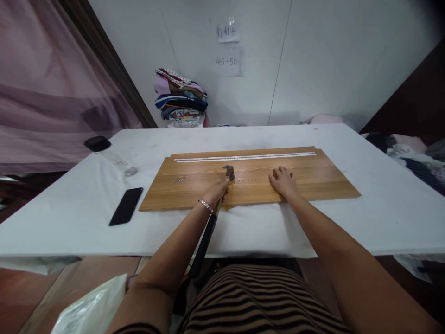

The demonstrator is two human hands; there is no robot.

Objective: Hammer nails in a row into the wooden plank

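Observation:
My left hand [218,191] is wrapped round the upper part of a claw hammer [207,236], just under its rusty head. The black grip of the hammer hangs back past the table's front edge. Beneath it lies a wooden board [194,197]. A row of small nail heads or holes [248,180] runs rightward from the hammer head; which they are I cannot tell. My right hand [284,182] rests flat on the board at the right end of that row, fingers spread. Several loose nails [180,179] lie on the board's left part.
Two white strips [245,157] lie along the board's far side. Left of the board are a black phone [126,206] and a clear bottle with a black lid [111,155], on its side on the white table [392,222]. Folded clothes [181,98] are stacked behind by the wall.

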